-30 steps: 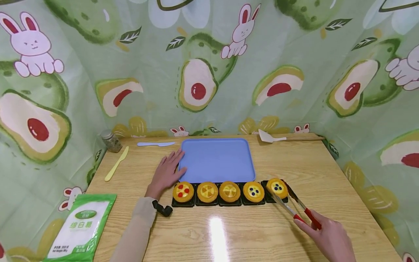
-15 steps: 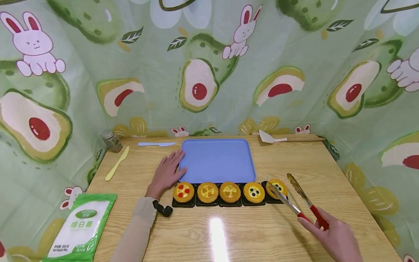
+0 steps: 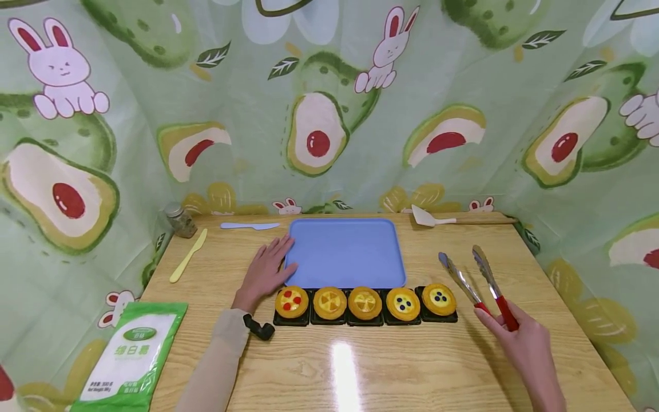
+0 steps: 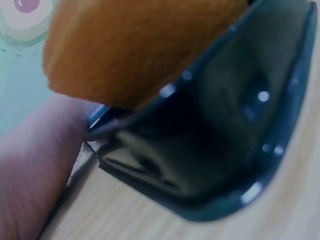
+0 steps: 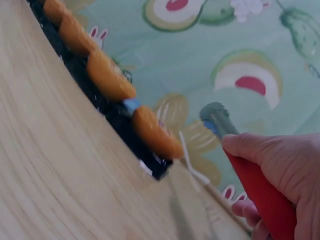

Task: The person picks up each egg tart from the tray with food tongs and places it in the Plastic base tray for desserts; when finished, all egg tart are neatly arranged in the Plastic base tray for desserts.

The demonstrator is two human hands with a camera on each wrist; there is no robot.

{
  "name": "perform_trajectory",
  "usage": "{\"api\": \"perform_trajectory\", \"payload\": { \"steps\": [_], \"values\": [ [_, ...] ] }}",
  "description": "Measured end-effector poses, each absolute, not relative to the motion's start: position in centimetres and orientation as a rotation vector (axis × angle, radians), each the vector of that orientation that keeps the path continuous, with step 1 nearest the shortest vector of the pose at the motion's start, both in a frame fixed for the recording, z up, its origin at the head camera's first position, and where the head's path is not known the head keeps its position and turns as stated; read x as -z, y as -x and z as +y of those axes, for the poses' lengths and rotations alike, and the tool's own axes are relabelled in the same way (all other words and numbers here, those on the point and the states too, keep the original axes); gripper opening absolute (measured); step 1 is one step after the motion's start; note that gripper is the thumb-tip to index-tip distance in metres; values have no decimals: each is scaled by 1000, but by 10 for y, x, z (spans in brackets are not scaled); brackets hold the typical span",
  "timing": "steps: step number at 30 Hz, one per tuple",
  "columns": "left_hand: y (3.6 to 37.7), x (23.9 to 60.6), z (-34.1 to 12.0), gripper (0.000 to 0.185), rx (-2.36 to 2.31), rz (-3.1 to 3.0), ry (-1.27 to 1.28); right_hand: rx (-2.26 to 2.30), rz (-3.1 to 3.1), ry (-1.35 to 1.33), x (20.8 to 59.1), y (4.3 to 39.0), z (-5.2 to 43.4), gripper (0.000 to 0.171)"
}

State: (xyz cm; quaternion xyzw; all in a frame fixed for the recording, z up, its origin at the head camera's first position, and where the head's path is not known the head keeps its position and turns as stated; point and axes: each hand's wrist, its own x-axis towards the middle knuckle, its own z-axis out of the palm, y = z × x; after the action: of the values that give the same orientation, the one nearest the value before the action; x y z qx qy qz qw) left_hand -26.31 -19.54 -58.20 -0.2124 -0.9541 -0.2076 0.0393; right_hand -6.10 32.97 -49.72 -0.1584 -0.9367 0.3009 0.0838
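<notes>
My left hand (image 3: 266, 266) lies with straight fingers at the left edge of the blue tray (image 3: 345, 252). In front of the tray runs a row of egg tarts in black holders: one with red dots (image 3: 291, 302), two with orange wedges, and two with dark blue dots, the last being the rightmost tart (image 3: 439, 300). My right hand (image 3: 525, 337) grips metal tongs (image 3: 501, 303) by their red handles. The tongs' arms are spread apart, with nothing between their tips, right of the row. In the left wrist view a tart (image 4: 135, 50) and its black holder (image 4: 210, 150) loom close.
A spatula (image 3: 427, 218) with a wooden handle lies at the back right. A blue knife (image 3: 249, 226), a yellow knife (image 3: 189, 256) and a glass jar (image 3: 181, 220) are at the back left. A white-and-green bag (image 3: 131, 355) lies at front left. Patterned cloth (image 3: 247, 160) surrounds the table.
The tongs have come off the rightmost tart, spread, and moved up and right with my right hand. That tart stays in its holder. My left hand has stayed by the tray.
</notes>
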Motion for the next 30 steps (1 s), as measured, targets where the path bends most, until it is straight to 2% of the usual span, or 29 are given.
{"api": "perform_trajectory", "payload": {
  "steps": [9, 13, 17, 30],
  "values": [
    [264, 584, -192, 75, 645, -2909, 668, -832, -2741, 492, 524, 87, 360, 53],
    [267, 584, -192, 76, 632, -2923, 667, -802, -2744, 547, 532, 96, 371, 59],
    [268, 585, -190, 76, 629, -2944, 671, -793, -2755, 636, 538, 98, 377, 67],
    [262, 586, -187, 76, 637, -2938, 659, -631, -2803, 647, 545, 97, 376, 66]
  ]
}}
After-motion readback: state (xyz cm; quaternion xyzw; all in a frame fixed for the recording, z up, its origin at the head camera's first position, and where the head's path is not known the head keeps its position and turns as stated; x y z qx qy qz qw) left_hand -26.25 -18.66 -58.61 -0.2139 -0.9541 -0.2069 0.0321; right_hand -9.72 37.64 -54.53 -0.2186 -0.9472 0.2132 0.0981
